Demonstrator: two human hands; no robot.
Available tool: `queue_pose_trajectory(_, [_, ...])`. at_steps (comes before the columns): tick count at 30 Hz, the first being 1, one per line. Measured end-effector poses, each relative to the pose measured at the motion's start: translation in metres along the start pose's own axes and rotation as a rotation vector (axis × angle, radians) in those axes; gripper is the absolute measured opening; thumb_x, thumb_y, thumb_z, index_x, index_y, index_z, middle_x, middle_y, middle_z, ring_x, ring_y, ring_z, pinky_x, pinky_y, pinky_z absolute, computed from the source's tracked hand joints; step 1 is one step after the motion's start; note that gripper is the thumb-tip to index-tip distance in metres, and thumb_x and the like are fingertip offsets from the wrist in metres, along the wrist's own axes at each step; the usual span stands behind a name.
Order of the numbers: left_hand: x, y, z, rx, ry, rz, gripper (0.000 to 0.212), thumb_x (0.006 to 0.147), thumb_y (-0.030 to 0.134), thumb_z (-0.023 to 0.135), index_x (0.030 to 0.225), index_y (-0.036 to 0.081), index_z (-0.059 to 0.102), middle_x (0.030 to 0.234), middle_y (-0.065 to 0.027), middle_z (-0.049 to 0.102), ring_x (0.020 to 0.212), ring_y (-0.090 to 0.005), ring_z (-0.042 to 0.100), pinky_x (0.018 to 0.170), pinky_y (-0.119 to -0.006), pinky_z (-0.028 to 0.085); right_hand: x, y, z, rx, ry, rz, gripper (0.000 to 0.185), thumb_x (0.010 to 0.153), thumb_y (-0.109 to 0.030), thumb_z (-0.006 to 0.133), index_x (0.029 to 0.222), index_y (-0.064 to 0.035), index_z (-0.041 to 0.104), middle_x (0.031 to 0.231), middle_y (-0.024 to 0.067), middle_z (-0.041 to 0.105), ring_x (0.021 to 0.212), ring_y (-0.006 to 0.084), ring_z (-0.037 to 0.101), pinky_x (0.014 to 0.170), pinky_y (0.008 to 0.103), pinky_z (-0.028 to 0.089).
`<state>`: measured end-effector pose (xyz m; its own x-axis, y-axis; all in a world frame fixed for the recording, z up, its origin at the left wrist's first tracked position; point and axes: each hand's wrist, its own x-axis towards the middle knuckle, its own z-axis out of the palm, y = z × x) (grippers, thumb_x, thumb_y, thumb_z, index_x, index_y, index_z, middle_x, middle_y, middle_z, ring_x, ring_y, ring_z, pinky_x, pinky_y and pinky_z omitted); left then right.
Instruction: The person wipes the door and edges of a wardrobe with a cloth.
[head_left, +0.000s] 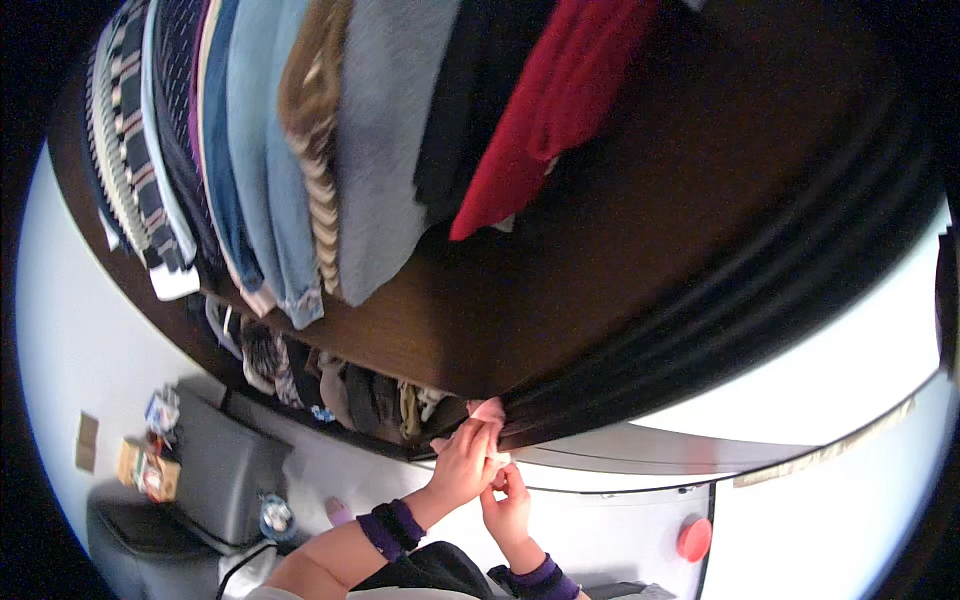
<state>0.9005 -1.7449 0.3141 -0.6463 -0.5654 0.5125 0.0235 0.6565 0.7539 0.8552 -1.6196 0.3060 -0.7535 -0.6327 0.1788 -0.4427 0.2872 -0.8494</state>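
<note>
Both hands meet at a small piece of pink fabric (487, 411) by the lower corner of a dark wooden wardrobe (525, 322). My left hand (463, 466) is closed around the fabric, whose ends show above and below the fingers. Just to the right and lower, my right hand (507, 504) has its thumb and fingers bent together near the fabric's lower edge; whether it grips the fabric cannot be told. Purple and black bands circle both wrists. Above hang many garments, among them a red one (555, 112), a grey one (382, 150) and light blue denim (270, 150).
Folded clothes (367, 390) lie in a lower compartment. Dark pleated cloth (675, 322) runs along the right. At the lower left are a dark grey chair (217, 457), a cardboard box (161, 476) and a blue basket (278, 517). A round red object (694, 540) is at the lower right.
</note>
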Motion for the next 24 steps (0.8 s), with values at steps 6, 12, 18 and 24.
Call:
queue_pose_trajectory(6, [-0.027, -0.072, 0.011, -0.013, -0.202, 0.018, 0.057, 0.090, 0.017, 0.058, 0.137, -0.007, 0.037, 0.130, -0.0273, 0.052, 0.115, -0.0436, 0.056, 0.094, -0.046, 0.047, 0.007, -0.024, 0.009, 0.024, -0.041, -0.080, 0.031, 0.084, -0.001, 0.067, 0.114, -0.0015, 0.058, 0.082, 0.0117, 0.064, 0.069, 0.0196, 0.063, 0.065, 0.0316, 0.055])
queue_pose_trajectory(12, [-0.026, -0.088, -0.026, 0.056, -0.369, -0.098, 0.060, 0.096, 0.017, 0.052, 0.147, -0.002, 0.026, 0.136, -0.0269, 0.048, 0.114, -0.0431, 0.057, 0.093, -0.043, 0.048, 0.011, -0.025, 0.023, -0.029, -0.184, -0.097, 0.035, 0.089, -0.012, 0.064, 0.122, -0.0049, 0.058, 0.100, 0.0153, 0.067, 0.077, 0.0290, 0.070, 0.068, 0.0361, 0.056])
queue_pose_trajectory(18, [-0.032, -0.110, -0.068, 0.057, -0.103, -0.068, 0.060, 0.095, 0.018, 0.051, 0.147, 0.003, 0.026, 0.130, -0.0231, 0.051, 0.107, -0.0396, 0.059, 0.090, -0.043, 0.048, 0.008, -0.044, 0.043, -0.071, -0.156, -0.285, 0.037, 0.086, -0.014, 0.066, 0.122, -0.0073, 0.060, 0.100, 0.0129, 0.067, 0.078, 0.0295, 0.068, 0.068, 0.0373, 0.056])
queue_pose_trajectory(24, [0.012, -0.032, -0.136, 0.318, 0.237, 0.076, 0.060, 0.091, 0.024, 0.057, 0.143, 0.002, 0.035, 0.130, -0.0228, 0.050, 0.110, -0.0409, 0.055, 0.092, -0.048, 0.044, 0.017, -0.104, 0.037, 0.075, -0.030, -0.446, 0.035, 0.088, -0.016, 0.067, 0.122, -0.0074, 0.060, 0.097, 0.0142, 0.066, 0.074, 0.0287, 0.066, 0.064, 0.0347, 0.054])
